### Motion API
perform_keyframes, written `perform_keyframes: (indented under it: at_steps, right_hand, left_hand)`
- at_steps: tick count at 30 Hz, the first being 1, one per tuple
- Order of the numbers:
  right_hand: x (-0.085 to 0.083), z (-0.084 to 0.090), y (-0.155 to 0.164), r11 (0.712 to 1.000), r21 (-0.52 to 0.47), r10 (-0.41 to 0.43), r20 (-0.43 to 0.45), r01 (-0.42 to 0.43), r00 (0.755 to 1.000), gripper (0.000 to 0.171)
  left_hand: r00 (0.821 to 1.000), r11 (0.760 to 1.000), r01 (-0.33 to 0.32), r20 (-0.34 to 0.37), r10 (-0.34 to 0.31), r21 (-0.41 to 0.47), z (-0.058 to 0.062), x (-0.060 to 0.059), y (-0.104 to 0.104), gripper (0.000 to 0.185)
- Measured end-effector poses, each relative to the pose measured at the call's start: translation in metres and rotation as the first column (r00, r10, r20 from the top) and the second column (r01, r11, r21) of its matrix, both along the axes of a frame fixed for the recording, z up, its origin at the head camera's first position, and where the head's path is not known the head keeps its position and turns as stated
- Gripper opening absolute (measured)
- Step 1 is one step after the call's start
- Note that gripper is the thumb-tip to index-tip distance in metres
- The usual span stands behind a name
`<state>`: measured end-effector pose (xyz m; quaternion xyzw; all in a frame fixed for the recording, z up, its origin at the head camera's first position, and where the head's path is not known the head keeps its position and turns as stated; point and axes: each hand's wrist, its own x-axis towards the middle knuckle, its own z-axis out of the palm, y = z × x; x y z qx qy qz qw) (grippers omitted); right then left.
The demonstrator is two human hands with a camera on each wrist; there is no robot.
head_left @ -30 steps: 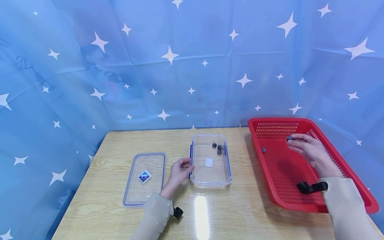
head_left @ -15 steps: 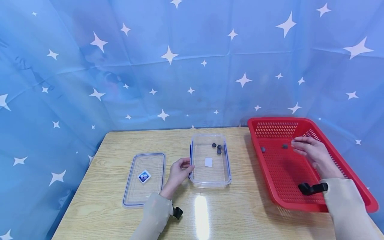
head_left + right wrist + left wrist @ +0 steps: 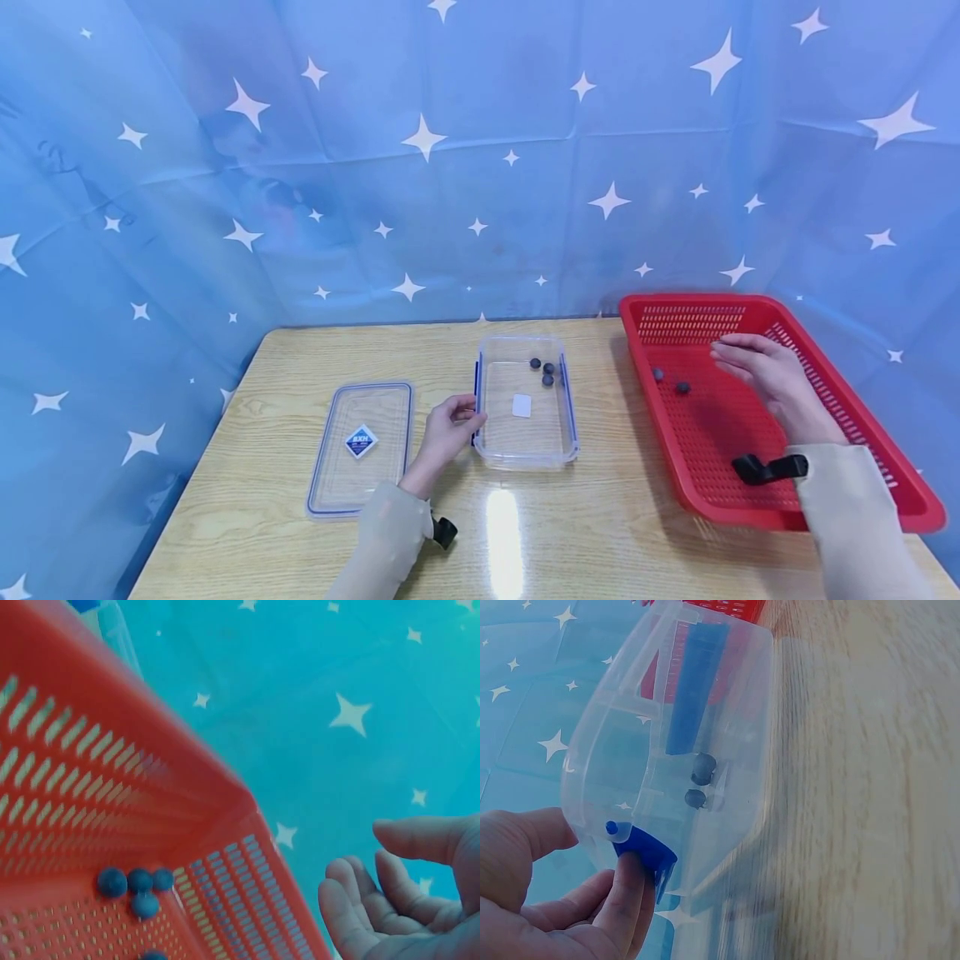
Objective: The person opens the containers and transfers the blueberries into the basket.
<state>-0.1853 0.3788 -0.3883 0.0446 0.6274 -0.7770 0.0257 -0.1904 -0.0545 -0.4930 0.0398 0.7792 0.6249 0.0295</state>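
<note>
My left hand (image 3: pixel 450 429) holds the left wall of a clear plastic food container (image 3: pixel 525 454) with blue clips. In the left wrist view its thumb is at the rim, and fingers (image 3: pixel 630 881) lie against a blue clip (image 3: pixel 649 851). Inside the container are 3 blueberries (image 3: pixel 548 368) and a white square (image 3: pixel 522 406). Over the red basket (image 3: pixel 675 454) hovers my right hand (image 3: pixel 772 379), holding nothing, its thumb apart from its loosely bent fingers (image 3: pixel 345 915). Blueberries (image 3: pixel 682 387) lie on the basket floor; the right wrist view shows several blueberries (image 3: pixel 140 881) clustered near a corner.
A clear lid (image 3: pixel 337 479) with a blue seal and a blue label (image 3: pixel 362 442) lies flat left of the container. All stand on a wood-grain table (image 3: pixel 600 533). Behind it hangs a blue star-printed curtain (image 3: pixel 480 192).
My right hand has let go of a blueberry, which dropped into the basket and rolled left towards another. That hand drew back slightly, then shifted left. The left hand and container stayed put.
</note>
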Motion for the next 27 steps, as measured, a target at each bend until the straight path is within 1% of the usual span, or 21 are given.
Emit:
perform_keyframes:
  at_steps: [2,5,9,12,14,17,20,23,27]
  right_hand:
    - [-0.002,0.003,-0.007,1.0,-0.016,-0.003,-0.007,0.003,1.0,0.013]
    - [-0.005,0.006,-0.018,0.997,-0.074,0.001,-0.017,-0.003,1.0,0.013]
    - [-0.008,0.008,-0.033,0.996,-0.088,0.018,-0.045,-0.022,0.999,0.014]
    - [-0.01,0.008,-0.043,0.997,-0.072,0.023,-0.056,-0.027,0.998,0.013]
    - [-0.01,0.008,-0.049,0.996,-0.082,0.032,-0.057,-0.036,0.998,0.013]
    - [-0.012,0.007,-0.058,0.996,-0.073,0.037,-0.062,-0.042,0.997,0.013]
    - [-0.013,0.007,-0.067,0.997,-0.056,0.04,-0.055,-0.043,0.998,0.012]
    - [-0.015,0.007,-0.076,0.998,-0.049,0.04,-0.047,-0.042,0.998,0.01]
    - [-0.017,0.006,-0.089,0.999,-0.026,0.034,-0.026,-0.035,0.999,0.008]
  left_hand:
    - [1.0,1.0,-0.002,0.009,0.002,-0.005,0.001,0.0,0.0,0.036]
    - [1.0,1.0,-0.003,0.016,0.003,-0.002,0.002,0.0,0.0,0.035]
    - [1.0,1.0,-0.001,0.011,0.001,0.007,0.002,0.0,0.0,0.034]
    - [1.0,1.0,0.008,-0.005,-0.008,0.018,0.004,0.001,0.0,0.035]
    - [1.0,1.0,0.016,-0.005,-0.015,0.023,0.011,0.003,0.0,0.035]
    - [1.0,0.999,0.026,0.001,-0.026,0.028,0.027,0.01,0.001,0.035]
    - [1.0,1.0,0.029,-0.006,-0.029,0.008,0.041,0.017,0.001,0.034]
    - [1.0,1.0,0.027,-0.013,-0.028,-0.003,0.046,0.02,0.001,0.034]
    - [0.999,1.0,0.031,-0.01,-0.031,-0.001,0.046,0.02,0.001,0.034]
